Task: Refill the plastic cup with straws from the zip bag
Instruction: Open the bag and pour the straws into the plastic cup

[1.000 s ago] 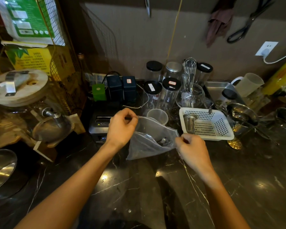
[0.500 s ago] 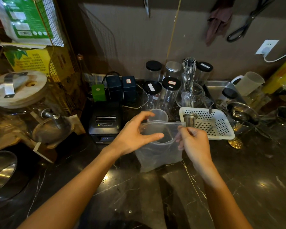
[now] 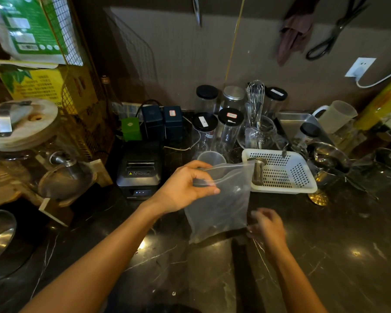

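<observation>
A clear zip bag (image 3: 221, 204) hangs upright over the dark marble counter, its mouth open at the top. My left hand (image 3: 185, 188) pinches the bag's top left edge. My right hand (image 3: 266, 227) is blurred, low at the bag's bottom right corner, fingers loosely apart; whether it touches the bag I cannot tell. Dark contents show dimly inside the bag. The translucent plastic cup (image 3: 211, 159) stands just behind the bag and my left hand, partly hidden by them.
A white perforated basket (image 3: 284, 175) with a steel cup (image 3: 257, 170) sits right of the bag. Jars with black lids (image 3: 204, 129) and a whisk (image 3: 255, 98) stand behind. A black receipt printer (image 3: 140, 170) is at the left. Steel bowls crowd the right.
My right hand let go of the bag's top right edge and dropped down to its bottom corner. The bag now hangs from my left hand alone, lower and more upright.
</observation>
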The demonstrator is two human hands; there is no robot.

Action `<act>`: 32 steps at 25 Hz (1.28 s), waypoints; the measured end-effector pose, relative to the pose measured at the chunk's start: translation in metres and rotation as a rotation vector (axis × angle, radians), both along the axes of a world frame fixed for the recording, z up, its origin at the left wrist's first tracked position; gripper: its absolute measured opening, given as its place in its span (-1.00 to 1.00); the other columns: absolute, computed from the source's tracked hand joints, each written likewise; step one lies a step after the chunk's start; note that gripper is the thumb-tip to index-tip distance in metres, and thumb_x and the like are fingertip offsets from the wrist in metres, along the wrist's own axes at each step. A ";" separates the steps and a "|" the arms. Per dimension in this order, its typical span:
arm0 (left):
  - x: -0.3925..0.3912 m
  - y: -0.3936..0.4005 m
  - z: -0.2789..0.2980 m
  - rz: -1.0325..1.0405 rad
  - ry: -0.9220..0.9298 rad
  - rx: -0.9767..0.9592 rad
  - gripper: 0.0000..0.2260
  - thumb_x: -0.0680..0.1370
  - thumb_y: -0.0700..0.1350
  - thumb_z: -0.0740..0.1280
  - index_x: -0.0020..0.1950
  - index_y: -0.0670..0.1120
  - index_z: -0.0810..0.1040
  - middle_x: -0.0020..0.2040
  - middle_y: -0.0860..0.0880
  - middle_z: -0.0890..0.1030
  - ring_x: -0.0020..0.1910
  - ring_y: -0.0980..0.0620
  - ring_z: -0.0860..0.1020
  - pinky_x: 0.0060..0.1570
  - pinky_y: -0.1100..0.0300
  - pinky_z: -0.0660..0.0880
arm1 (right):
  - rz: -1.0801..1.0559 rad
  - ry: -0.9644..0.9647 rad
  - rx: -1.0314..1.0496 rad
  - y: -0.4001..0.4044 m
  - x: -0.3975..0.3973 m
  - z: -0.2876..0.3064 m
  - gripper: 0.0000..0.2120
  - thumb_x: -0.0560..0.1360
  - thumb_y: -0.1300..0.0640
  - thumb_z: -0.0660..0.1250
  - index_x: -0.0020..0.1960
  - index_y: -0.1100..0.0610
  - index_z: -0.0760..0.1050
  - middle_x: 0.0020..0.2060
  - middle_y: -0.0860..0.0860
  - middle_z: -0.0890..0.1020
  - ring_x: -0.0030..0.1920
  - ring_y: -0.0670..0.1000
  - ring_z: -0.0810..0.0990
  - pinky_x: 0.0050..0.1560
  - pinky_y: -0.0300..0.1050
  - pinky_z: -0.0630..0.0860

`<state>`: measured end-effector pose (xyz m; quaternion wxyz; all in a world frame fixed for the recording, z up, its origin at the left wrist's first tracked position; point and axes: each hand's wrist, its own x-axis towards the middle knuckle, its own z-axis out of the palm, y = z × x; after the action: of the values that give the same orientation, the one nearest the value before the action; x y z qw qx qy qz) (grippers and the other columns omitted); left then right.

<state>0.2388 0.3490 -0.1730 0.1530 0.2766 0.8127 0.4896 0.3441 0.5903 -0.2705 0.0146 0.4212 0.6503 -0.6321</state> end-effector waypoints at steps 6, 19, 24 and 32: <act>-0.009 0.014 0.025 -0.037 0.057 0.111 -0.92 0.49 -0.09 0.53 -0.06 0.09 0.73 0.34 0.08 0.55 0.38 0.23 0.46 0.39 0.22 0.38 | -0.029 0.020 -0.482 -0.001 0.014 -0.039 -0.55 0.57 0.27 0.41 0.45 0.19 0.47 0.14 0.21 0.70 -0.24 0.08 0.71 -0.07 0.09 0.67; -0.032 0.039 0.027 0.270 -0.135 0.375 -0.88 0.55 -0.15 0.48 0.04 -0.13 0.76 0.07 0.04 0.71 0.10 0.13 0.67 0.07 0.24 0.63 | 0.060 0.156 -0.372 0.004 0.003 -0.018 -0.66 0.56 0.15 0.42 0.30 0.21 0.59 0.05 0.21 0.65 -0.27 0.02 0.59 -0.10 -0.02 0.57; -0.047 0.036 0.033 0.314 -0.233 0.259 -0.82 0.64 -0.10 0.36 0.13 -0.11 0.73 0.03 -0.02 0.75 0.02 0.09 0.72 0.04 0.25 0.65 | -0.024 0.201 -0.142 0.025 0.005 -0.007 -0.66 0.61 0.11 0.40 0.36 -0.09 0.55 0.12 -0.03 0.70 0.15 0.11 0.67 0.15 0.16 0.59; -0.066 0.028 0.028 0.258 -0.491 0.409 -0.61 0.63 0.18 0.29 0.22 -0.09 0.65 0.17 -0.12 0.70 0.14 -0.07 0.71 0.21 0.03 0.61 | -0.062 0.501 -0.262 0.057 -0.004 0.021 -0.77 0.61 0.16 0.20 0.06 0.17 0.63 -0.08 0.11 0.62 -0.07 0.08 0.54 -0.02 0.03 0.47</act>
<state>0.1728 0.3766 -0.1447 0.2222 0.0706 0.6648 0.7097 0.3406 0.6477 -0.2498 -0.1117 0.2661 0.5332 -0.7952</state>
